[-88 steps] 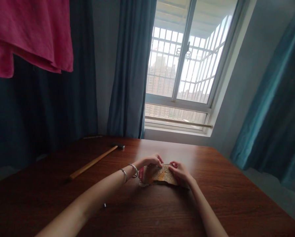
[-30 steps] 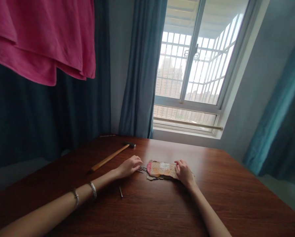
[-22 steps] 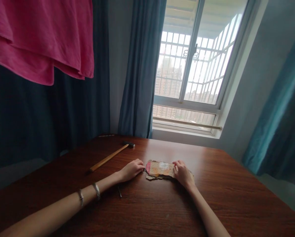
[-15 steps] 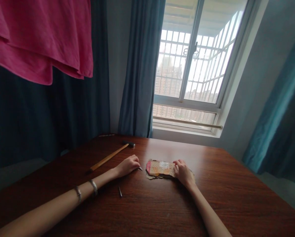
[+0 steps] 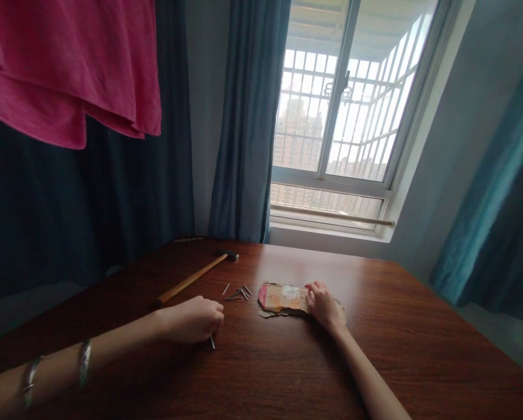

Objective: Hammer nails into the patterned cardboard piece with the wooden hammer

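My left hand (image 5: 195, 319), with bracelets on its wrist, is low over the table at the left. Its fingers are closed at the upper end of a single nail (image 5: 212, 343), whose lower end sticks out beneath them. Several loose nails (image 5: 239, 293) lie in a small group beyond that hand. My right hand (image 5: 325, 306) rests over the right part of torn, layered cardboard (image 5: 283, 297), its fingers curled at the far edge. The cardboard has a dotted, pink and orange printed face and lies flat; its right part is partly hidden by the hand.
A hammer (image 5: 193, 280) with a wooden handle and dark head lies on the brown table (image 5: 401, 326), behind my left hand. Pink cloth (image 5: 73, 70) hangs at upper left. Blue curtains (image 5: 248, 128) and a barred window (image 5: 331, 116) stand behind the table.
My left hand has moved left and nearer to me, from the nail group to the single nail. The group now shows uncovered. My right hand stays on the cardboard.
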`<state>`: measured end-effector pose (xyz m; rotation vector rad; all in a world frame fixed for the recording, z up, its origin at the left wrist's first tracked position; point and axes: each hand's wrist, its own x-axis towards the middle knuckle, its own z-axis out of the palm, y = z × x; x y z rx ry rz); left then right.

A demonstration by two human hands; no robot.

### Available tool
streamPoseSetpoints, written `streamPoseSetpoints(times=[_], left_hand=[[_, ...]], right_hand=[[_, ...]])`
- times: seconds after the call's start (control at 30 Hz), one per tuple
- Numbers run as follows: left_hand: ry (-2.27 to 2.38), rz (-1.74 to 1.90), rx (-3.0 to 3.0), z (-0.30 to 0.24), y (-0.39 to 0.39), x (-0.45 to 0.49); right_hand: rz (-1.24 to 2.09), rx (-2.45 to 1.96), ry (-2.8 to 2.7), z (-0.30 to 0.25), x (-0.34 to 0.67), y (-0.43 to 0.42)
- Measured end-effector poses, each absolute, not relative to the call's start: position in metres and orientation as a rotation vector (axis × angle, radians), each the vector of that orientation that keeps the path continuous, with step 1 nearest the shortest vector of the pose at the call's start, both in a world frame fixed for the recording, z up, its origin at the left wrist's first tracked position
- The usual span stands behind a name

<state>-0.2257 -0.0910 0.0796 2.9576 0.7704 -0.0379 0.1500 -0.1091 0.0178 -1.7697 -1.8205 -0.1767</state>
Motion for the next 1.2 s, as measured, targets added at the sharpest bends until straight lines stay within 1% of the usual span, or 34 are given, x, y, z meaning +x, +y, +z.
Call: streamPoseSetpoints(times=[0.23, 0.4, 0.6, 0.67, 0.77, 0.87, 0.93, 1.07, 1.2], left_hand=[[0.722, -0.019, 3.090, 0.069, -0.096, -0.237], [0.546, -0.017, 3.265, 0.062, -0.090, -0.230], [0.494, -0.041, 3.292, 0.050, -0.077, -0.228], [0.543, 0.025, 3.221, 0.049, -0.071, -0.221], [0.705, 0.273, 2.978, 0.053, -0.060, -0.195], [0.835, 0.565, 2.618, 0.057, -0.048, -0.149], [0.881, 0.686, 2.424, 0.056, -0.038, -0.113], [0.894, 0.738, 2.229, 0.044, -0.021, -0.051], [0.877, 0.816, 2.142, 0.027, -0.009, -0.019]], right_hand=[[-0.192, -1.721, -1.823, 0.016, 0.148, -0.110], [-0.178, -1.757, -1.812, 0.017, 0.152, -0.110], [-0.176, -1.783, -1.769, 0.013, 0.160, -0.107], [-0.181, -1.782, -1.762, 0.011, 0.161, -0.106], [-0.184, -1.792, -1.760, 0.010, 0.162, -0.106], [-0.170, -1.815, -1.767, 0.009, 0.161, -0.106], [-0.168, -1.811, -1.757, 0.008, 0.161, -0.107], [-0.154, -1.734, -1.713, 0.006, 0.163, -0.106], [-0.038, -1.590, -1.608, 0.008, 0.162, -0.098]])
